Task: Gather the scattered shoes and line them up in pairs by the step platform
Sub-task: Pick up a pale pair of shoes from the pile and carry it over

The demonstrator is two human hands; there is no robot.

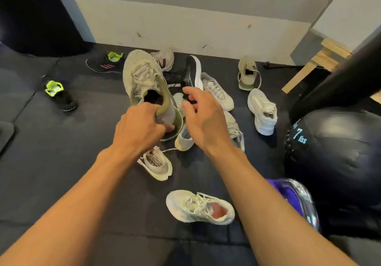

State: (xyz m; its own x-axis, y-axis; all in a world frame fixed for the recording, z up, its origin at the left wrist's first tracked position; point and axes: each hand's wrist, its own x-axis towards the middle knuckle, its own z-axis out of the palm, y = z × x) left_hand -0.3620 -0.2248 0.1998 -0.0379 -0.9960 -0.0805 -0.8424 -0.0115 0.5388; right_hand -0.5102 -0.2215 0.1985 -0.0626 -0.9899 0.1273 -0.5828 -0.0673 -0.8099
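1. Left hand (140, 127) grips the beige knit shoe (140, 74) at the heel, fingers curled round the olive collar. The shoe is lifted above the pile, centre frame, toe pointing to the top of the frame. It has loose beige laces and a dark inside.
2. Right hand (204, 117) is spread with fingers loosely curved and holds nothing. Its fingertips are just beside the black shoe with white sole (192, 70); cannot tell if they touch.
3. Matching beige/olive shoe (248, 74) sits upright at upper right, near the wall, well apart from the held one.
4. The shoes are scattered on the black floor mat (61, 162):
   - white shoe (262, 111), right of centre
   - grey-white shoe (216, 90), just beside the right hand
   - pale shoe with pink insole (198, 207), lower centre
   - cream shoe on its side (156, 164), under the left wrist
5. Two black shoes with neon-yellow collars are at the left: one (59, 94) at far left, one with pink stripes (105, 64) nearer the wall.
6. Writing: the black medicine ball (329, 152) at right reads "7 lbs". Print on the cream shoe is too small to read. No brand is legible.
7. Wooden structure (321, 59) is at upper right.
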